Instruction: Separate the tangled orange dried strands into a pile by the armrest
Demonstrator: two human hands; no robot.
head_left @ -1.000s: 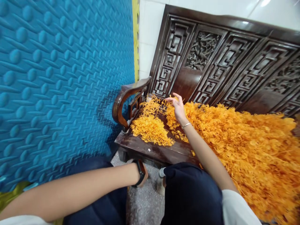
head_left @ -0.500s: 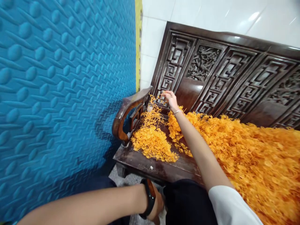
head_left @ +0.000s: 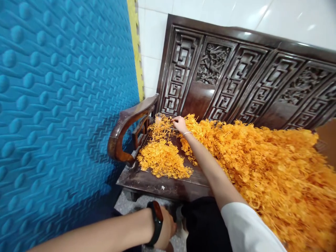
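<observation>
My right hand (head_left: 179, 124) is at the back of the wooden bench seat, its fingers pinched together over thin orange plastic stems (head_left: 161, 128). Below that tangle of bare stems is a small heap of orange plastic flower pieces (head_left: 163, 159). To the right of my right forearm spreads a much larger mound of the same orange pieces (head_left: 273, 157). My left hand (head_left: 166, 225), wearing a black band, hangs low in front of the bench edge. Its fingers look curled, and whatever they may hold is hidden.
The dark wooden bench (head_left: 173, 189) has a carved backrest (head_left: 202, 92) and a curved armrest (head_left: 115, 140) on the left. Blue textured matting (head_left: 57, 105) with a yellow edge (head_left: 135, 49) lies beyond the armrest. A brown cardboard piece (head_left: 328, 138) shows at far right.
My right hand has come down from above the seat to the orange stems. The whole view has shifted, so the bench appears farther left. My left hand stays low.
</observation>
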